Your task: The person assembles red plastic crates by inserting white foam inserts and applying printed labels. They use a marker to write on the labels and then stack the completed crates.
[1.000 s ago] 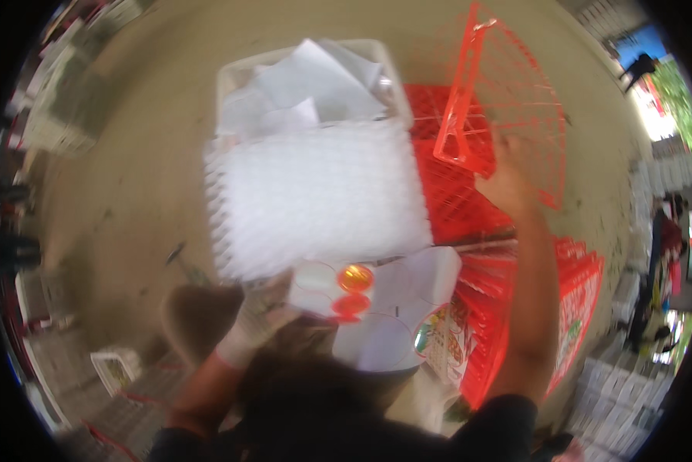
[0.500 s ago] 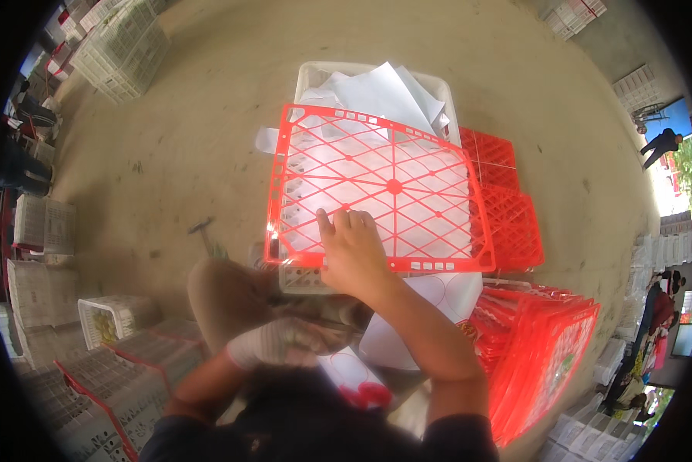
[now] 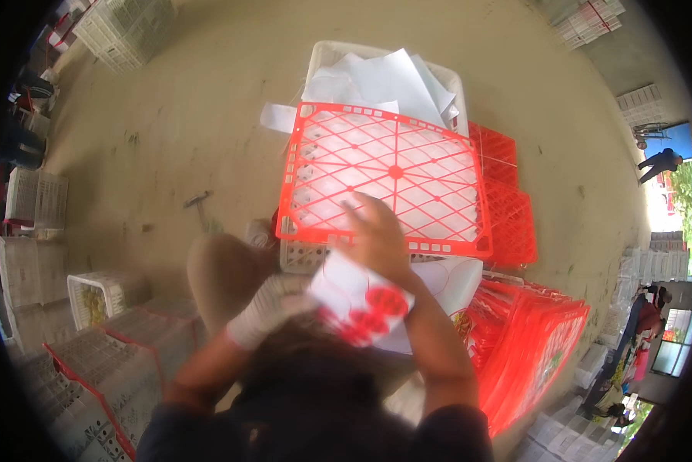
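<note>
My left hand (image 3: 273,308), in a pale striped glove, grips the edge of a white paper sheet (image 3: 342,281) with red round prints. That sheet is tilted up before my lap, its far edge close to my right hand. My bare right hand (image 3: 378,235), smeared by motion, is over the near edge of a red plastic lattice lid (image 3: 396,172); whether it touches the lid or the sheet I cannot make out. Under the lid is a white plastic crate (image 3: 296,254), with pale wrapping showing through the lattice. Loose white sheets (image 3: 396,81) lie at the crate's far end.
A stack of red lattice lids (image 3: 527,346) leans at my right. More red lattice pieces (image 3: 508,208) stand beside the crate. A hammer (image 3: 197,202) lies on the floor at left. White crates (image 3: 100,296) stand on the left, and a person (image 3: 660,163) is far right.
The printed sheet has risen from my lap toward the lid, with my left hand on its edge. My right hand has shifted slightly right along the lid's near side.
</note>
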Available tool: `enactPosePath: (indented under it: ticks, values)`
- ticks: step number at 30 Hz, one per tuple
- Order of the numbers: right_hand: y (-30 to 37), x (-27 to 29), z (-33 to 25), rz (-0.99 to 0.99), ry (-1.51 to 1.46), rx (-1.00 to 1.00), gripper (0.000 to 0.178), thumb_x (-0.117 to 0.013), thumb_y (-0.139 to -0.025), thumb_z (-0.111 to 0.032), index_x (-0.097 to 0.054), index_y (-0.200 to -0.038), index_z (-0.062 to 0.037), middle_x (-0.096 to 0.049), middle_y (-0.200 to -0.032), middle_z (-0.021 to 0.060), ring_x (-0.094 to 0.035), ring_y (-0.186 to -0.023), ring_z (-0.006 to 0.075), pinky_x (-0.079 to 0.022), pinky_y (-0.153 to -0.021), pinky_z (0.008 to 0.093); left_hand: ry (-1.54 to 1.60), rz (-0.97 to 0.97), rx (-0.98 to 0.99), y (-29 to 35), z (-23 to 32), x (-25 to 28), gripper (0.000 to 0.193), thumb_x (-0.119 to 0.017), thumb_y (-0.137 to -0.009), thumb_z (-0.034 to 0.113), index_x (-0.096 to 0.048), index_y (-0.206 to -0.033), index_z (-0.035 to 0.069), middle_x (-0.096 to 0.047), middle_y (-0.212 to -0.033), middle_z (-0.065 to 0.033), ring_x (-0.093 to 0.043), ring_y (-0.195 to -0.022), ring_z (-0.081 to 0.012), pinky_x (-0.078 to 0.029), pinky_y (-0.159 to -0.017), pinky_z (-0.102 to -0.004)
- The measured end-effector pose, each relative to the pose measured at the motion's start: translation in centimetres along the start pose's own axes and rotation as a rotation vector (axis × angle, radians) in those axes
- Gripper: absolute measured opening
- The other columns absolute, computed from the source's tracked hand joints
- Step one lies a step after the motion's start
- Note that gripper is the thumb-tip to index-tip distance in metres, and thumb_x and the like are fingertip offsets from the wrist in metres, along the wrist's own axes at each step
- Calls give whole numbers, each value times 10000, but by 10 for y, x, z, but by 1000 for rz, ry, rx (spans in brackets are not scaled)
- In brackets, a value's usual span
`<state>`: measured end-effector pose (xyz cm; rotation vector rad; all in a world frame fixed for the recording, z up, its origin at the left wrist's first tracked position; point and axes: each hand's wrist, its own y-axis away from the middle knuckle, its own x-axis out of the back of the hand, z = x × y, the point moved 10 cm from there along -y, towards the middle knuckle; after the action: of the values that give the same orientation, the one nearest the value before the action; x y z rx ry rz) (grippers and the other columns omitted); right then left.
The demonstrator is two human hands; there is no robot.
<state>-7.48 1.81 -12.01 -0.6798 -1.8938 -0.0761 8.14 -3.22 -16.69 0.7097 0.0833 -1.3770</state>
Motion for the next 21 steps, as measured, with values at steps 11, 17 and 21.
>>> enactPosePath:
  ticks: [11, 17, 21]
  values:
    - [109, 49, 75, 498, -1176, -823, 384, -675, -902, -13, -582, -1275, 0, -637, -885, 11, -536, -708, 48, -428, -613, 190, 146, 129, 18, -33, 30, -30, 269, -639, -941, 121, -677, -1180, 5, -719, -1087, -64, -663, -996, -140, -522, -911, -298]
    - [87, 107, 37, 521, -266, -387, 269, -735, -858, -74, -667, -1115, -32, -672, -943, 44, -641, -800, 162, -507, -681, 273, 21, 120, 22, -24, 20, -35, 284, -627, -957, 81, -674, -1220, -15, -718, -1104, -50, -644, -1005, -103, -522, -930, -297]
    - [59, 104, -43, 256, -174, 167, 238, -784, -783, -113, -712, -1003, -57, -681, -1005, 56, -672, -855, 255, -553, -708, 347, -173, 100, -50, -27, 18, -37, 273, -620, -956, 66, -673, -1218, 16, -710, -1091, -59, -660, -972, -147, -542, -868, -309]
